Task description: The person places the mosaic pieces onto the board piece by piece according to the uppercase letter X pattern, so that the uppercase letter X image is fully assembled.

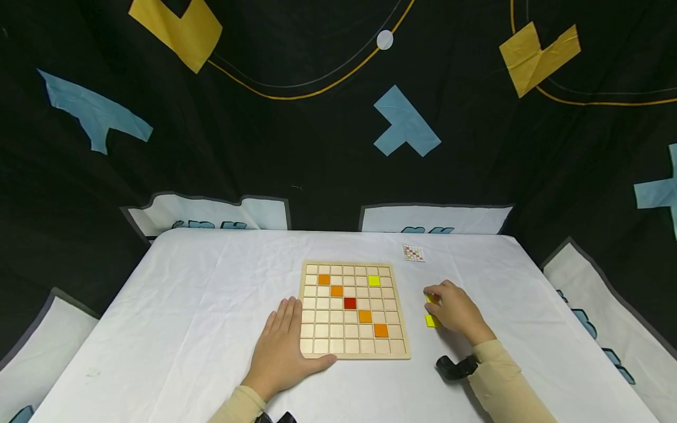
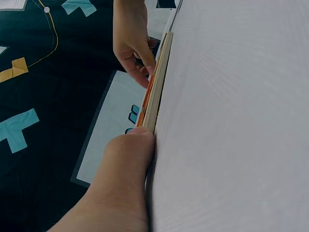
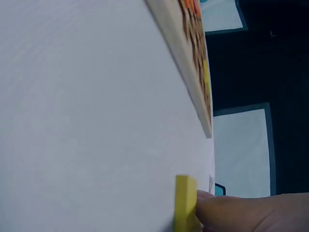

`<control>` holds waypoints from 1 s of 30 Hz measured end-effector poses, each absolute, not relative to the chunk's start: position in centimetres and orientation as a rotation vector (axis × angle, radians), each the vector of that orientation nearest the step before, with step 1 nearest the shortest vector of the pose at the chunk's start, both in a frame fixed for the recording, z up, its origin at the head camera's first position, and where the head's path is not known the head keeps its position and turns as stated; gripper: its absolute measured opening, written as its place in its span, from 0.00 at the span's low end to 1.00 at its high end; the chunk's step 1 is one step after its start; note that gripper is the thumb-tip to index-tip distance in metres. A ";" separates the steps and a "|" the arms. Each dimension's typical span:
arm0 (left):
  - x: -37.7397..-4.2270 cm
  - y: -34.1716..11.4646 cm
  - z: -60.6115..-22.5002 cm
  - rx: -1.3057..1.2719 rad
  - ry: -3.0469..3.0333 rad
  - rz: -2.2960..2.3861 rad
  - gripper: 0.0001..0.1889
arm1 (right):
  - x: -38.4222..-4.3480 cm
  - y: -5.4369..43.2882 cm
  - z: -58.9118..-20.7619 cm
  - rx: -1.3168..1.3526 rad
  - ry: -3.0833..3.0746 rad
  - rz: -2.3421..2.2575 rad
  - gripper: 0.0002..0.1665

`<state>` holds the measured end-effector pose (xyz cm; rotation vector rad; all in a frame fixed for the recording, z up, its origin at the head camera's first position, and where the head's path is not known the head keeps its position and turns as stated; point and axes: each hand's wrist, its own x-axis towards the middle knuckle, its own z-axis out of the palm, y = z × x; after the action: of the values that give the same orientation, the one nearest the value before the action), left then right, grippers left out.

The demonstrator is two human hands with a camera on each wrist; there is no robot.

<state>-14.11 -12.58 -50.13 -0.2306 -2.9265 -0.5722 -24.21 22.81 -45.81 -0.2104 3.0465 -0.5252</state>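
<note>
Beside board, right fingers pinch yellow tile; head view alone shows left fingers straight.

We see a desk with a white, faintly creased top. Near its middle lies a wooden grid board; a small patterned card lies just beyond its far right corner, and we find a yellow tile to the board's right.
</note>
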 end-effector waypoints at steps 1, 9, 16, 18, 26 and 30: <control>-14.1 -12.6 -50.1 -0.231 -2.927 -0.572 0.70 | -24.2 22.9 -45.9 -0.201 3.042 -0.533 0.20; -14.0 -12.5 -50.0 -0.224 -2.929 -0.588 0.70 | -23.9 23.8 -45.7 -0.191 3.078 -0.589 0.20; -14.0 -12.6 -50.0 -0.223 -2.932 -0.589 0.70 | -23.8 24.0 -45.5 -0.099 3.045 -0.588 0.20; -14.1 -12.6 -50.0 -0.224 -2.930 -0.586 0.70 | -23.9 23.8 -45.6 -0.084 3.034 -0.615 0.18; -14.1 -12.6 -50.0 -0.228 -2.933 -0.577 0.70 | -24.4 22.1 -45.4 -0.029 3.004 -0.810 0.13; -14.1 -12.6 -50.1 -0.225 -2.930 -0.581 0.70 | -24.7 20.6 -45.1 -0.085 3.028 -0.884 0.12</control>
<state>-14.13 -12.60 -50.07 -0.2254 -2.9299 -0.5815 -24.73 20.58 -45.15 -0.0853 3.0282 -0.8845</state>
